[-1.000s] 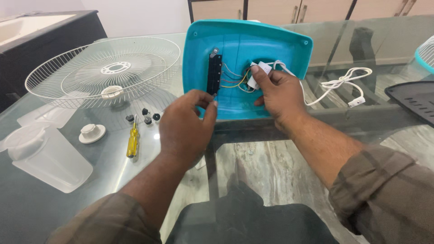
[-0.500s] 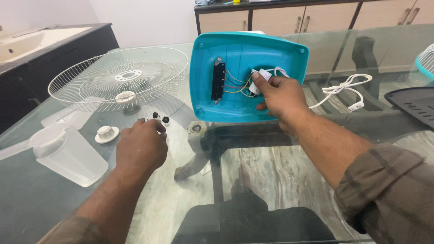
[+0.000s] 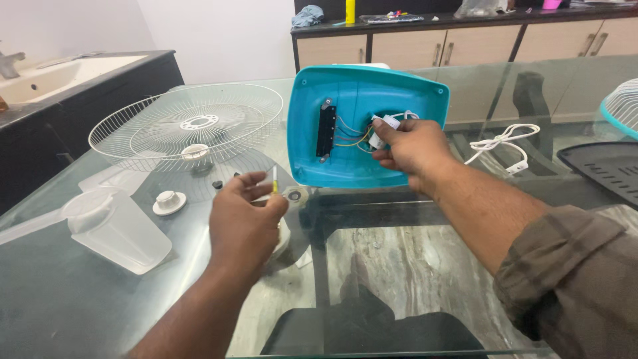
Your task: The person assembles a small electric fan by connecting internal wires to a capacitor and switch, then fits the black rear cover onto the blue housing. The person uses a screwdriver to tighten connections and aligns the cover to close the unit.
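Glass tabletop carries it all: your left hand pinches a yellow-handled screwdriver upright near the middle, while your right hand closes on white wires inside the tilted teal plastic fan base toward the far edge. That base stands right of and beyond the left hand; its black switch strip runs vertically, and a wire fan guard lies at far left.

No pkgs, labels, signs, screens.

A home dining room: a glass table over marble flooring, a wooden sideboard along the far wall, a white washbasin off the table's left edge.
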